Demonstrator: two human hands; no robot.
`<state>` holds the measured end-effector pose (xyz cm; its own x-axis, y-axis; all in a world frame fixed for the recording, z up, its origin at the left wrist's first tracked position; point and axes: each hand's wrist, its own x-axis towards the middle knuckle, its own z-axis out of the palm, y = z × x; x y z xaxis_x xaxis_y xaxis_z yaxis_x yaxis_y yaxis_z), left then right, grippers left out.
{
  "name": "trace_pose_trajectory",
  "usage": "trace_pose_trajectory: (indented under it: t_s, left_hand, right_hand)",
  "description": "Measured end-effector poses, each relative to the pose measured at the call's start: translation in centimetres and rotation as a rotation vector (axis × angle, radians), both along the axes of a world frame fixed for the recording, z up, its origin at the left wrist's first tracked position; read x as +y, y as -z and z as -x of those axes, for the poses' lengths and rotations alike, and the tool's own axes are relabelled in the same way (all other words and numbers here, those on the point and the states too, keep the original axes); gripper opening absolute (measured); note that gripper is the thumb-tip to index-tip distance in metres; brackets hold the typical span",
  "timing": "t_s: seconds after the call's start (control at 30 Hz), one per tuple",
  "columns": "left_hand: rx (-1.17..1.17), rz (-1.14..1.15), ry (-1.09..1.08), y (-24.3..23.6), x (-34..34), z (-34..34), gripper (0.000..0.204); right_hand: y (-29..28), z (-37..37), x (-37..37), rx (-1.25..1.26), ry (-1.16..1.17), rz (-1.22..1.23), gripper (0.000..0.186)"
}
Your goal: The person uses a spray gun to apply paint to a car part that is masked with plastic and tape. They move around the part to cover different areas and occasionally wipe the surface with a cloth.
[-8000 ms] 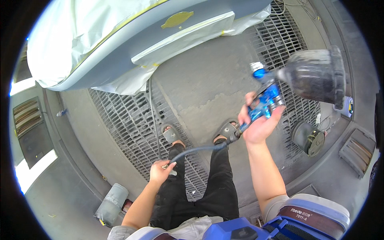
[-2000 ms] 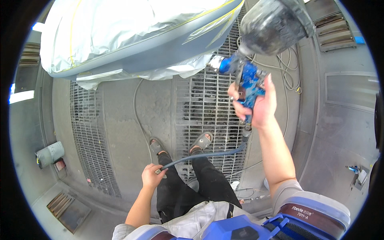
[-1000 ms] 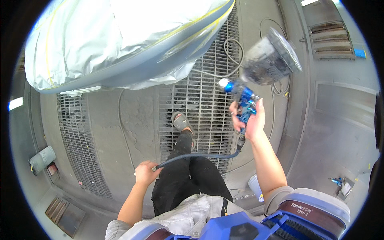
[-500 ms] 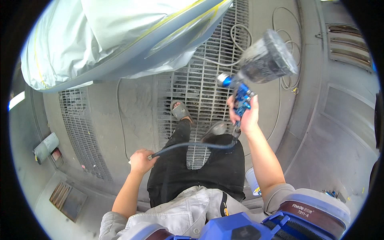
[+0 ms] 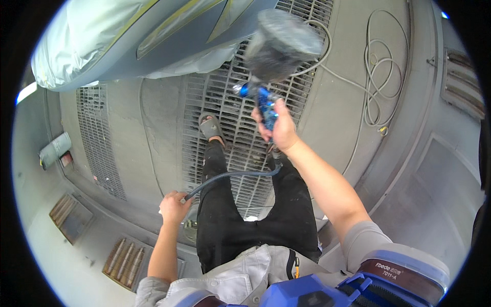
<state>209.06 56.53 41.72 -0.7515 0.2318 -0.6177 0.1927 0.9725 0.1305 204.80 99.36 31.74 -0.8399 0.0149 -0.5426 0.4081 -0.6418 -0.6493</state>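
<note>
Seemingly positioning, our right hand (image 5: 283, 128) clasps the spray gun (image 5: 265, 100), our left hand (image 5: 175, 207) its hose (image 5: 233, 174); the next move wants slack

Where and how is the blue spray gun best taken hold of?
Probably by its slim blue handle, from the near right side, as the right grip holds it: the bulky cup sits at the far end and the hose leaves the near end.

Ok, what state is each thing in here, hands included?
Right hand, closed around the spray gun.
Spray gun, held, cup attached.
Cup, blurred; contents unclear.
Dark blue hose, curving between the hands.
Left hand, closed on the hose.
Plastic sheeting, creased, covering the panel.
Left sandal, worn, on the floor grating.
</note>
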Motion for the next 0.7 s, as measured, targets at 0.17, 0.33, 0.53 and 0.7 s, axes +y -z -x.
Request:
trace_pose_trajectory:
  t_s: [0.17,0.33,0.53,0.7]
  left_hand:
    - [0.059,-0.107,-0.222,2.0,6.6,-8.5,0.026]
    - [-0.002,-0.093,-0.619,1.0,8.7,-16.4,0.032]
    - [-0.077,-0.079,-0.750,0.3,9.3,-23.7,0.035]
    - [0.033,-0.135,-0.730,2.7,14.1,-28.5,0.031]
  right_hand:
    - [-0.7,-0.8,8.2,0.036,0.171,-0.250,0.078]
    - [-2.7,-0.6,7.0,-0.039,0.389,-0.423,0.070]
    - [-5.0,-1.6,8.7,0.058,-0.045,-0.010,0.079]
    - [-3.6,-1.8,8.8,0.079,0.185,-0.454,0.063]
